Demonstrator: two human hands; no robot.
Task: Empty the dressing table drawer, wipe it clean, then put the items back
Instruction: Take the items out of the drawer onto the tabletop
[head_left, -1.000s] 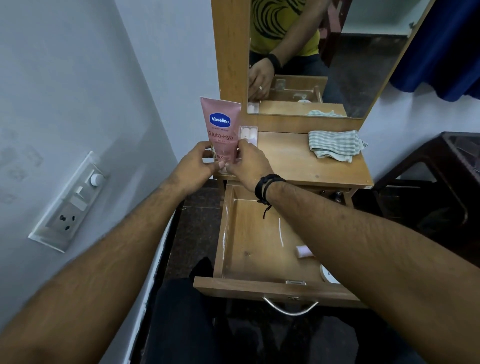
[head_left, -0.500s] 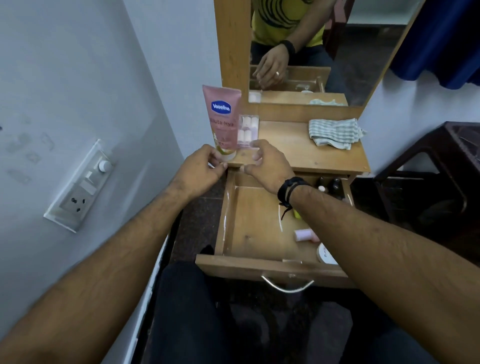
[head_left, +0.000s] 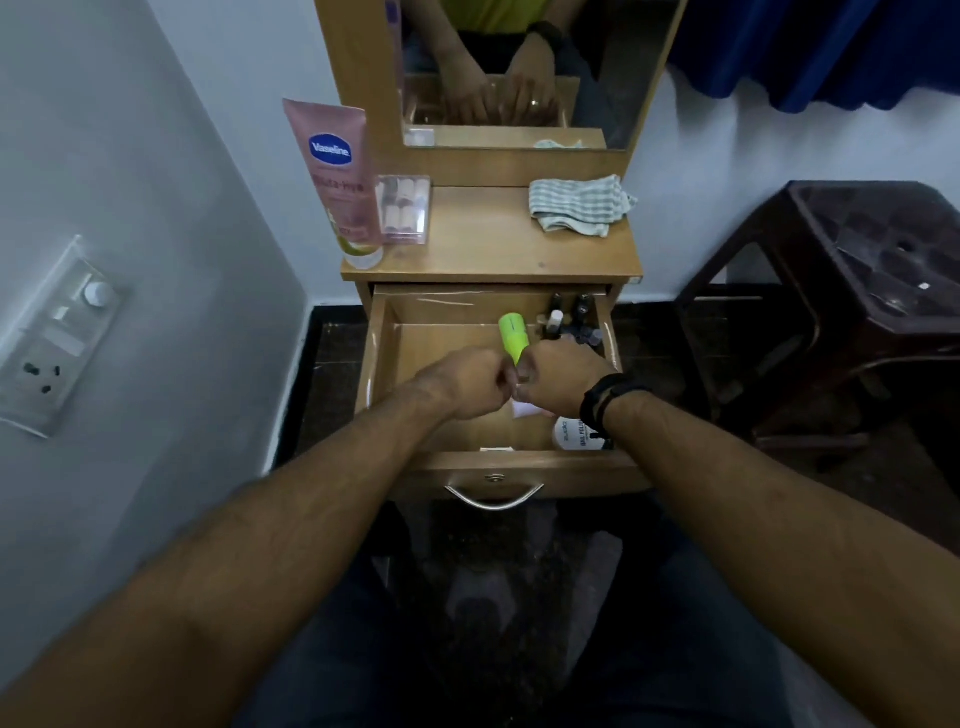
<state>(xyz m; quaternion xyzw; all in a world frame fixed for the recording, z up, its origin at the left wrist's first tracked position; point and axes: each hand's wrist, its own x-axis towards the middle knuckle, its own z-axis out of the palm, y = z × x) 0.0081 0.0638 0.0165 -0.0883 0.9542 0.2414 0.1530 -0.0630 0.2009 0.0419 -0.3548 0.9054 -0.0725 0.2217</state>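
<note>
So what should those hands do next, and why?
Probably lift the green tube out and stand it on the tabletop by the pink tube. The right hand seems to close on its lower end, the left hand beside it. The drawer still holds small bottles and a white jar, so emptying isn't finished.

Dim, soft indoor light leaves the floor nearly black, thin glare streaks the open wooden drawer's (head_left: 382, 364) walls, and wide-angle distortion bows the blurred edges.
</note>
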